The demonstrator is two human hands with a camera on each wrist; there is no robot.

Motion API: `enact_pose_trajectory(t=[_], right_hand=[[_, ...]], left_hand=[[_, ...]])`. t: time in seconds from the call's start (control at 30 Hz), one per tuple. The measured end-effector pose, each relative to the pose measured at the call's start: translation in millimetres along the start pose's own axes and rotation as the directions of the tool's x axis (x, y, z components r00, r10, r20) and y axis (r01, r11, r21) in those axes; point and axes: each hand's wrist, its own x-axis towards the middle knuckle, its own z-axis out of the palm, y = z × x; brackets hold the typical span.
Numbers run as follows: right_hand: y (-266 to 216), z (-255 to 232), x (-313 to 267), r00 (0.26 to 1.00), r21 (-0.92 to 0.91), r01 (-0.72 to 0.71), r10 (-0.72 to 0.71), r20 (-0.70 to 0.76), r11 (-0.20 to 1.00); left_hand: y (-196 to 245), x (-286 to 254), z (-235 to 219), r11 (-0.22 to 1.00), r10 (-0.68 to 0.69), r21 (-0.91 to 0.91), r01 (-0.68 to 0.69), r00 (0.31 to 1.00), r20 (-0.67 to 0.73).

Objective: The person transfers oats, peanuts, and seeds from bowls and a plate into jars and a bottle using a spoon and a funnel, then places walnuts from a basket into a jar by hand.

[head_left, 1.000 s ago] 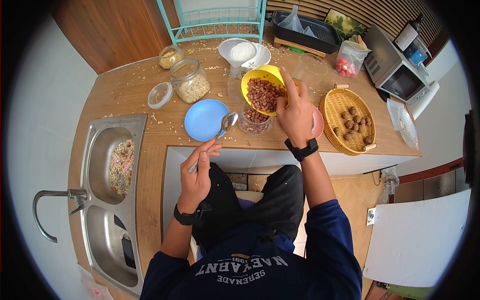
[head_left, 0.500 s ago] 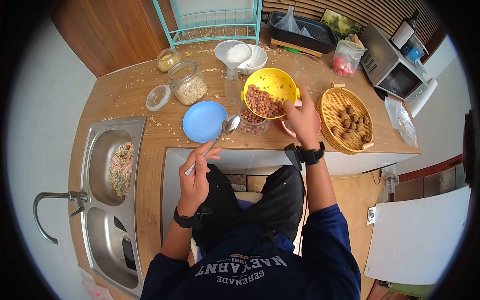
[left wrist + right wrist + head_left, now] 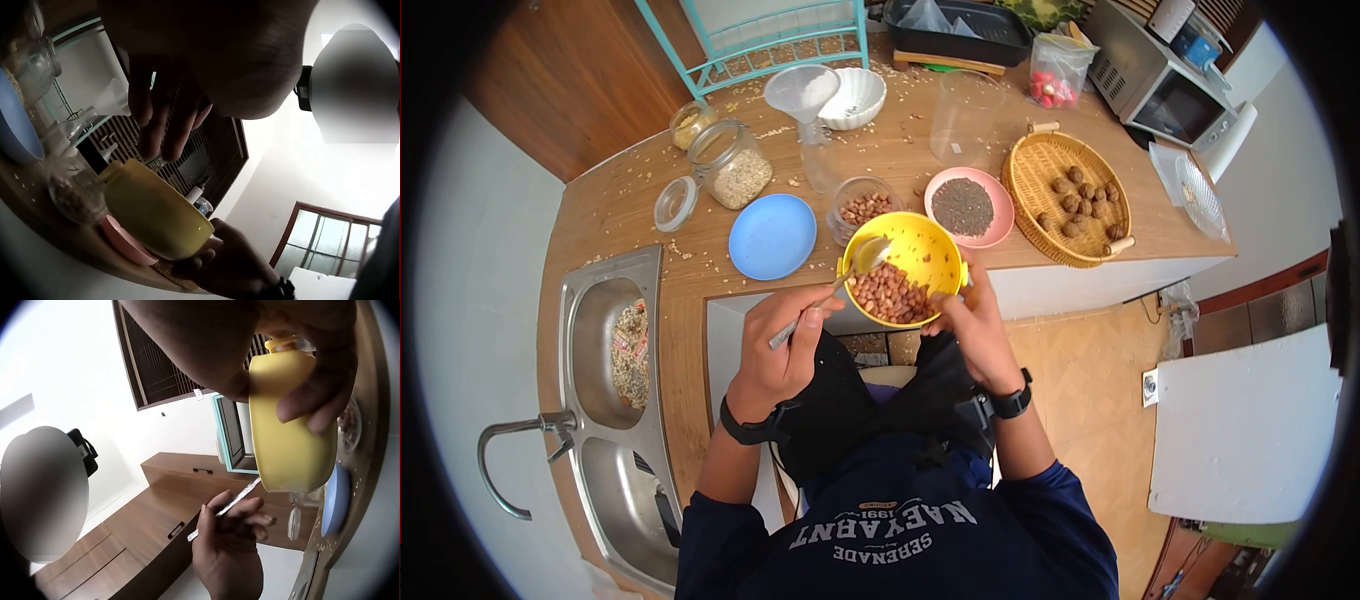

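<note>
The right hand (image 3: 978, 335) grips the yellow bowl (image 3: 925, 250) by its right side, thumb at the rim, in front of the counter edge. Reddish-brown nuts (image 3: 887, 293) lie in its lower part. Between thumb and fingers the left hand (image 3: 778, 345) holds a metal spoon (image 3: 836, 290), whose head is inside the bowl over the nuts. Just behind the bowl stands a glass jar (image 3: 840, 222) with similar nuts. In the right wrist view the right hand's fingers (image 3: 319, 394) press on the outside of the yellow bowl (image 3: 290, 447).
A blue plate (image 3: 772, 237) lies left of the nut jar, a pink plate (image 3: 1004, 212) of dark seeds to the right. Further right is a wicker basket (image 3: 1030, 185) of walnuts. A funnel (image 3: 802, 95), an oat jar (image 3: 740, 178) and a clear container (image 3: 965, 120) stand behind.
The yellow bowl has come away from above the nut jar, toward the body, and tilts less. The spoon's head has gone into the bowl. The pink plate is now uncovered.
</note>
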Motion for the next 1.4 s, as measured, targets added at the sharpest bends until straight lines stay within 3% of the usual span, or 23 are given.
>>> enact_pose_trajectory(t=[0.07, 0.13, 0.2, 0.27, 0.3, 0.37, 0.4, 0.47, 0.53, 0.6, 0.73, 0.9, 1.03, 1.1, 1.2, 1.4], right_hand=[[20.0, -2.1, -17.4, 0.999, 0.038, -0.043, 0.044, -0.022, 0.998], [37.2, 4.2, -34.2, 0.997, -0.041, -0.049, 0.047, -0.058, 0.998], [59.9, 11.1, -45.0, 0.995, 0.038, -0.055, 0.057, -0.079, 0.998], [69.3, 13.3, -51.0, 0.991, 0.136, -0.104, 0.114, -0.068, 0.985], [69.5, 14.4, -52.1, 0.991, 0.138, -0.104, 0.115, -0.074, 0.985], [71.1, 13.7, -49.4, 0.991, 0.138, -0.099, 0.110, -0.074, 0.986], [75.0, 11.9, -47.4, 0.992, 0.158, -0.071, 0.087, -0.094, 0.985], [76.7, 11.4, -47.0, 0.992, 0.177, -0.054, 0.074, -0.105, 0.983], [69.7, 12.5, -48.0, 0.996, 0.099, -0.005, 0.014, -0.092, 0.995], [62.3, 13.5, -47.7, 0.995, 0.058, 0.020, -0.014, -0.097, 0.998], [57.1, 13.4, -49.7, 0.988, 0.026, 0.074, -0.069, -0.140, 0.997], [60.5, 5.0, -46.4, 0.984, 0.056, 0.102, -0.093, -0.152, 0.993], [66.6, 4.3, -42.2, 0.985, 0.120, 0.093, -0.074, -0.156, 0.988], [68.1, 3.9, -40.7, 0.982, 0.110, 0.097, -0.078, -0.171, 0.989], [70.1, 2.7, -39.1, 0.987, 0.143, 0.079, -0.057, -0.150, 0.987], [77.0, -8.8, -34.9, 0.990, 0.162, 0.054, -0.032, -0.136, 0.985]], left_hand=[[4.3, -2.8, -9.2, 0.942, 0.039, 0.328, -0.078, 0.991, 0.124], [3.5, -11.2, -8.1, 0.932, 0.012, 0.360, -0.049, 0.994, 0.104], [2.5, -25.4, -5.2, 0.920, -0.018, 0.393, -0.016, 0.996, 0.082], [-0.5, -45.0, -1.5, 0.928, -0.194, 0.340, 0.151, 0.976, 0.098], [-0.4, -55.1, 3.5, 0.927, -0.199, 0.342, 0.152, 0.974, 0.106], [-1.6, -71.2, 20.5, 0.920, -0.386, 0.067, 0.386, 0.922, -0.024], [-4.9, -75.2, 25.6, 0.919, -0.386, 0.069, 0.387, 0.922, -0.028], [-10.5, -85.5, 34.0, 0.821, -0.554, -0.171, 0.544, 0.833, -0.011], [-15.1, -92.1, 46.6, 0.787, -0.593, -0.220, 0.576, 0.805, -0.015], [-20.3, -93.5, 56.3, 0.631, -0.697, -0.490, 0.602, 0.717, -0.016], [-21.0, -78.9, 53.9, 0.604, -0.687, -0.571, 0.556, 0.726, -0.019], [-10.5, -56.8, 40.3, 0.713, -0.605, -0.508, 0.484, 0.791, -0.096], [-20.3, -61.3, 45.2, 0.706, -0.620, -0.495, 0.506, 0.780, -0.086], [-24.0, -68.1, 48.3, 0.647, -0.683, -0.519, 0.558, 0.727, -0.071], [-19.2, -61.4, 46.9, 0.612, -0.710, -0.567, 0.552, 0.699, -0.085], [-22.3, -14.5, 19.1, 0.674, -0.658, -0.571, 0.469, 0.732, -0.177]])
